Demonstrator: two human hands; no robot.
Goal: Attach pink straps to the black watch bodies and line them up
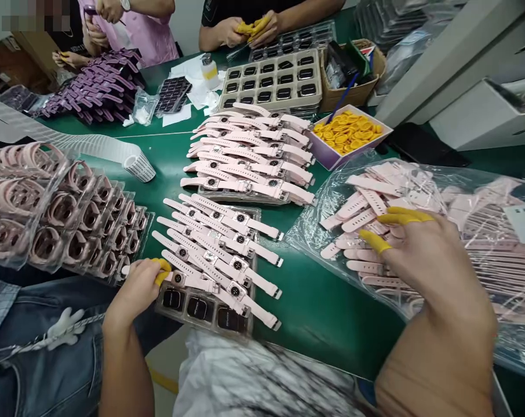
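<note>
My left hand (143, 284), with yellow finger covers, is closed on the end of a pink-strapped watch (178, 278) at the lower left of a tray (186, 317). More pink-strapped watches (237, 265) lie slanted across that tray, and dark square faces show in its front row. At the right, my right hand (412, 240) reaches over an open clear plastic bag (345, 174) of loose pink straps (367, 217). Its yellow-covered fingers are apart, their tips at the straps, and no strap is clearly held.
Behind stand a second stack of pink watches (249, 153), a box of yellow finger covers (353, 136) and a beige tray (271, 78). Stacked trays of curled pink straps (71, 220) fill the left, near a label roll (139, 167). People work across the green table (318, 289).
</note>
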